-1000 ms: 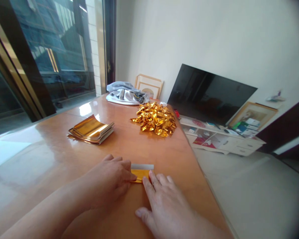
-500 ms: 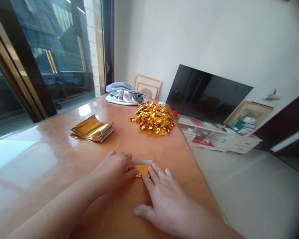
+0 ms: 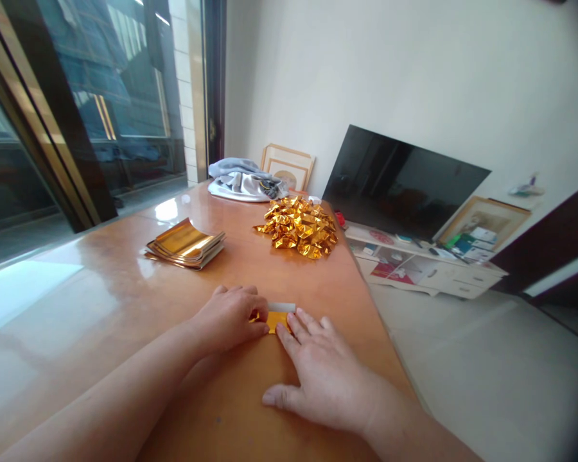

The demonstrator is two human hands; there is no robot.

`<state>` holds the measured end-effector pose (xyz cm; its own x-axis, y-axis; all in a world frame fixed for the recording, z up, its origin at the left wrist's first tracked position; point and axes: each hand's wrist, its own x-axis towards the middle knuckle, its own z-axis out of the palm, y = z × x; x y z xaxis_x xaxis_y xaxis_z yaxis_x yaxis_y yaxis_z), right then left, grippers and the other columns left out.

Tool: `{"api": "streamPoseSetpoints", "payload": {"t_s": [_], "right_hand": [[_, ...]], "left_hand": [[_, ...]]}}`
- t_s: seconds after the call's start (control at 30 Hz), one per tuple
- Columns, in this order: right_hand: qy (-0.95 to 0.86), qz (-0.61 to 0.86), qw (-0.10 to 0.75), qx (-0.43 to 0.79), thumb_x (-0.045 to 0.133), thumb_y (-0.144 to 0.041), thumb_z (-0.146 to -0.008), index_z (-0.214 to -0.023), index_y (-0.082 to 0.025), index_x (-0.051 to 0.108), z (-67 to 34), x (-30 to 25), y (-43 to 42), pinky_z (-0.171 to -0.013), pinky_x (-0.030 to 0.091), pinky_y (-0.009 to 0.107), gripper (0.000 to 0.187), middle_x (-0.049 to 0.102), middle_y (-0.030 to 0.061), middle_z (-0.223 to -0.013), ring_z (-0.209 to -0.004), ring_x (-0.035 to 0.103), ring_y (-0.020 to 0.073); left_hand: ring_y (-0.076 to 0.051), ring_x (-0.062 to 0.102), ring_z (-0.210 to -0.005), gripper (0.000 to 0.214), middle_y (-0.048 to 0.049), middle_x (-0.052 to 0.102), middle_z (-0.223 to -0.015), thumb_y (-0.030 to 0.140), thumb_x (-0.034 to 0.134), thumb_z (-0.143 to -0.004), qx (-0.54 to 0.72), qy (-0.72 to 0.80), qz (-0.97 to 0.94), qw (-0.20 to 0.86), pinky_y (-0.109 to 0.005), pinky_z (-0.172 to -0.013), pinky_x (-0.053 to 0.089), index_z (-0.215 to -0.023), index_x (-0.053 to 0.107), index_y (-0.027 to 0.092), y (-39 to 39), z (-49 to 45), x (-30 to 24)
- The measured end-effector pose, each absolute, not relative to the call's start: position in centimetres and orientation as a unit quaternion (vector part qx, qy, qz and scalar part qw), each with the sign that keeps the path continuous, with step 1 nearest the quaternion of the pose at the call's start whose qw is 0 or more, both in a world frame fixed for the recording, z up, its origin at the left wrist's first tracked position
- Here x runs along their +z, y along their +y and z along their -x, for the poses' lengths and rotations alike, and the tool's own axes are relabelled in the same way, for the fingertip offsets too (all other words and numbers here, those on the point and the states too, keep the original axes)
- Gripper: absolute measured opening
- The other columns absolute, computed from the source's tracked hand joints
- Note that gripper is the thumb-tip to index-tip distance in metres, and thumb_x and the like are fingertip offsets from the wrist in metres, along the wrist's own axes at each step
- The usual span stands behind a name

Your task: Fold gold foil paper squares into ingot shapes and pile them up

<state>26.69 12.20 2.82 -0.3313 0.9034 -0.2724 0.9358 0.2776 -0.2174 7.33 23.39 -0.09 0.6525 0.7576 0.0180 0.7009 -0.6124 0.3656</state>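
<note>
My left hand (image 3: pixel 228 319) lies on the glossy orange wooden table (image 3: pixel 101 282) and covers the left end of a small folded piece of gold foil paper (image 3: pixel 275 321). A white strip (image 3: pixel 282 307) of the paper's back shows along its far edge. My right hand (image 3: pixel 322 378) lies flat with its fingers spread, and the fingertips rest against the foil's right end. Further up the table sit a stack of gold foil sheets (image 3: pixel 185 245) and a heap of crumpled-looking folded gold foil pieces (image 3: pixel 298 230).
A grey cloth bundle (image 3: pixel 245 181) lies at the table's far end. The table's right edge runs close beyond my right hand. A dark TV screen (image 3: pixel 404 183) leans above a low white cabinet (image 3: pixel 424 266) on the right. Glass doors (image 3: pixel 115 96) stand to the left.
My hands have moved closer together over the foil, and the left hand now covers more of it. Less white strip shows. The view has shifted slightly.
</note>
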Motion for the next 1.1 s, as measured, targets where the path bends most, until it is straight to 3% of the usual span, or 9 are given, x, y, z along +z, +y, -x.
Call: {"api": "streamPoseSetpoints", "payload": {"t_s": [0.2, 0.43, 0.8, 1.1], "right_hand": [[0.801, -0.572, 0.056, -0.169, 0.050, -0.079, -0.082, -0.159, -0.019, 0.027, -27.1, 3.1, 12.4, -0.119, 0.006, 0.062, 0.100, 0.025, 0.0173, -0.164, -0.153, 0.008, 0.0373], [0.803, -0.569, 0.057, -0.165, 0.047, -0.083, -0.080, -0.159, -0.018, 0.027, -27.0, 3.0, 12.3, -0.119, 0.005, 0.061, 0.103, 0.023, 0.0177, -0.164, -0.152, 0.011, 0.0385], [0.803, -0.567, 0.070, -0.170, 0.048, -0.085, -0.079, -0.159, -0.021, 0.027, -27.2, 3.0, 12.6, -0.119, 0.003, 0.062, 0.105, 0.024, 0.0161, -0.164, -0.152, 0.008, 0.0397], [0.809, -0.554, 0.093, -0.176, 0.049, -0.085, -0.077, -0.160, -0.017, 0.023, -27.3, 3.4, 12.8, -0.119, 0.005, 0.063, 0.110, 0.017, 0.0183, -0.165, -0.153, 0.006, 0.0382]], "left_hand": [[-0.022, 0.062, -0.090, 0.013, -0.0020, 0.067, -0.092, 0.036, 0.064, -0.079, 0.090, 0.411, -0.892, 0.163, -0.033, -0.080, 0.038, -0.085, 0.072, 0.028, 23.2, -7.4, -0.3], [-0.026, 0.061, -0.090, 0.040, -0.0054, 0.066, -0.089, 0.064, 0.062, -0.079, 0.113, 0.442, -0.880, 0.135, -0.039, -0.082, 0.038, -0.079, 0.069, 0.025, 22.9, -8.3, -1.1], [-0.023, 0.061, -0.090, 0.021, -0.0021, 0.067, -0.097, 0.044, 0.063, -0.077, 0.067, 0.435, -0.872, 0.212, -0.034, -0.077, 0.040, -0.089, 0.072, 0.029, 24.0, -7.5, -0.9], [-0.024, 0.062, -0.092, 0.019, -0.0003, 0.071, -0.097, 0.043, 0.064, -0.075, 0.069, 0.429, -0.873, 0.219, -0.036, -0.080, 0.041, -0.087, 0.072, 0.030, 24.1, -7.3, -0.9]]}}
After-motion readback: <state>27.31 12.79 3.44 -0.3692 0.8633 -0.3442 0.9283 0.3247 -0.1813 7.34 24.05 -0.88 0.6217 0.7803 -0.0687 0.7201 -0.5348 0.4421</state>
